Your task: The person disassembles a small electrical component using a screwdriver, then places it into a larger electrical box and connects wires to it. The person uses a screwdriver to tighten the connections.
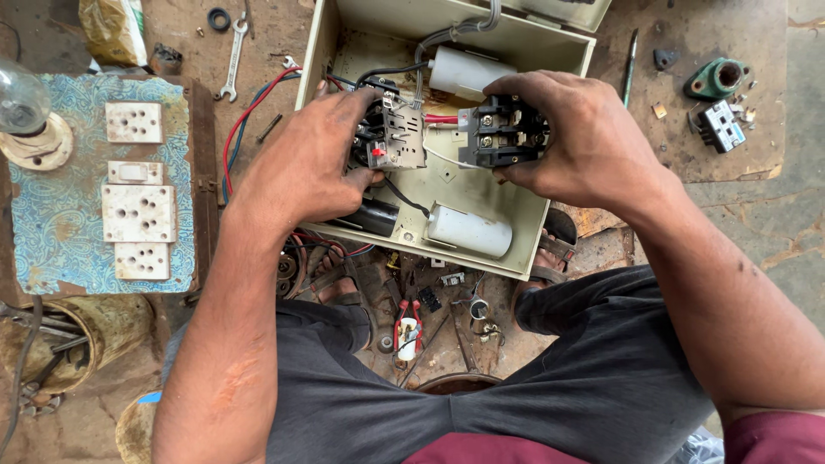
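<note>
Looking down from my head camera, my left hand [314, 159] is inside the open cream metal box [567, 53], fingers curled shut around the grey relay unit [397, 133] with its small red button, pinching it from the left and below. My right hand [571, 142] is closed around the black contactor block [503, 131], thumb under it and fingers over its top and right side; it sits just beside the relay unit, near the middle of the box. Whether the two parts actually touch I cannot tell, since my fingers cover the gap. Two white cylindrical capacitors [468, 230] lie in the box, one above my hands and one below. Red and blue wires [245, 120] run out of the box's left side. On the floor to the left are a board of white sockets [137, 213], a glass bulb [21, 99] and a spanner [232, 60].
</note>
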